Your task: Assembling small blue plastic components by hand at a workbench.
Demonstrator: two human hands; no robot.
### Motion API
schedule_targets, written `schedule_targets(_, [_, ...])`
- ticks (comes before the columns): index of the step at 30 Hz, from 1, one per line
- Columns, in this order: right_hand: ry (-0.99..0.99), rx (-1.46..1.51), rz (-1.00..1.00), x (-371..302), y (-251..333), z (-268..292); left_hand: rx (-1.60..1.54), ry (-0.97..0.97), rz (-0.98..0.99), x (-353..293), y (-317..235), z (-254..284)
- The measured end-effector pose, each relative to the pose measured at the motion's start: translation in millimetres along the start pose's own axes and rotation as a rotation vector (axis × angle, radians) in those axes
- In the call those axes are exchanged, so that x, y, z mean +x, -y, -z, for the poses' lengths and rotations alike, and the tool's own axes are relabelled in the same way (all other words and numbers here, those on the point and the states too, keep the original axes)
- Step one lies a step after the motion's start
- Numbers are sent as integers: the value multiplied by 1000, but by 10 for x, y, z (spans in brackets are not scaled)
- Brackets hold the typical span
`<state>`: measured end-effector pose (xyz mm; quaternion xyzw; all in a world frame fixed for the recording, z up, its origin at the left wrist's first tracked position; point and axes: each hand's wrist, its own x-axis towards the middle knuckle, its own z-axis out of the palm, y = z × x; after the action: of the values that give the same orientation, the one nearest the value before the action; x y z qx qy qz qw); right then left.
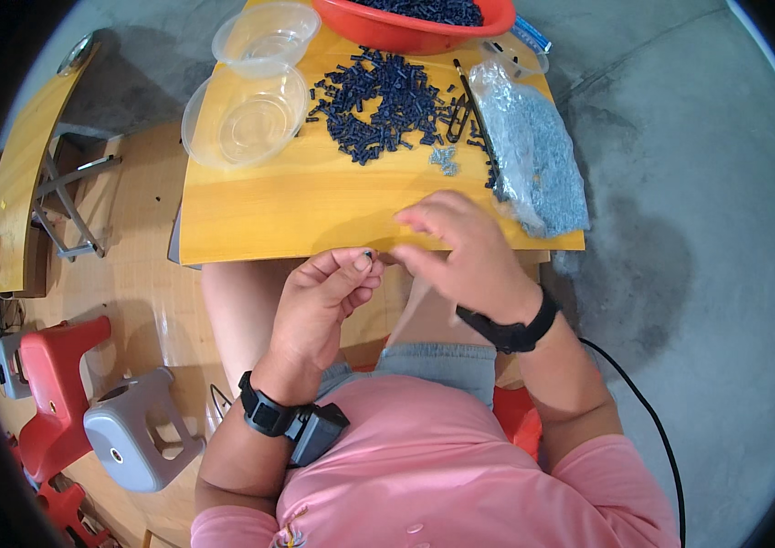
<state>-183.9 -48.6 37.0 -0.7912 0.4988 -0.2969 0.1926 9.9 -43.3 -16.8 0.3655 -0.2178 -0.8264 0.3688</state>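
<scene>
My left hand (314, 290) is closed in a pinch just in front of the table's near edge. Between its thumb and forefinger shows the tip of a small dark piece (368, 254), mostly hidden by the fingers. To its right, my right hand (462, 254) is raised near the same edge, with thumb and fingers apart and nothing seen between them. Beyond the hands, a loose heap of small dark blue tubular parts (378, 105) lies on the yellow table (259, 210). A little pile of small silvery pieces (443, 161) sits at the heap's near right.
Two clear plastic bowls (194, 123) stand at the left, and a red basin (405, 38) of dark parts at the back. At the right lie a dark pointed tool (457, 119), a thin black rod (469, 89) and a clear bag (533, 146) of small pieces. Stools (136, 434) stand lower left.
</scene>
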Motion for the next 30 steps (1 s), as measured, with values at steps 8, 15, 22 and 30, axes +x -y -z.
schedule_targets(8, [239,-300,-328,187,-422,179,-6,-22,4,126,-69,9])
schedule_targets(15, [35,-239,-282,630,-465,124,19,-33,5,233,-200,34])
schedule_targets(22, [19,-361,-298,836,-607,46,-5,-27,-5,295,-329,83])
schedule_targets(30, [73,-183,-259,1137,-829,112,-85,-31,-6,424,-345,147])
